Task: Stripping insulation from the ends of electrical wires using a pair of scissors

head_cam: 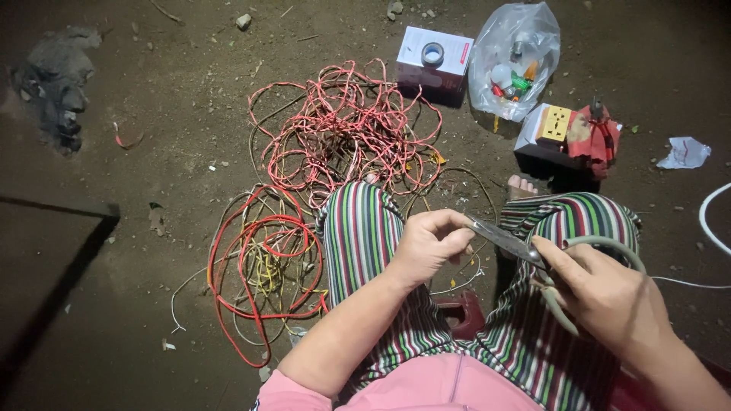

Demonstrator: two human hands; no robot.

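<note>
**A:** What are the hands on?

**B:** A pair of scissors [509, 242], grey metal, blades long and narrow, lying slantwise across the lap between the two striped knees. The right hand [609, 298] is clenched round the handle end, its forefinger stretched along the metal. The left hand [430, 245] pinches the blade tip between thumb and curled fingers; whether some wire is caught there too, I cannot tell.

**A:** And the pale loop by the right hand?

**B:** A grey-green cable [609, 245], thick and smooth, arching over the right knee and passing down under the right hand. It touches that hand, and seems held with the scissors handle.

**A:** What lies around?

**B:** On the dirt floor ahead, a loose tangle of thin pink-and-white twisted wire [346, 125]. Nearer, beside the left knee, a coil of red wire [263, 266] mixed with yellow and white strands. Beyond the tangle stands a white-and-maroon box [457, 53] with a roll of tape [432, 54] on top. Just beside it, a clear plastic bag [533, 38] holds small bulbs and coloured bits. Near the right knee, a box bears a yellow socket [555, 123] and red-handled pliers [601, 133] on a red cloth. A red stool [466, 313] shows between the legs
</note>
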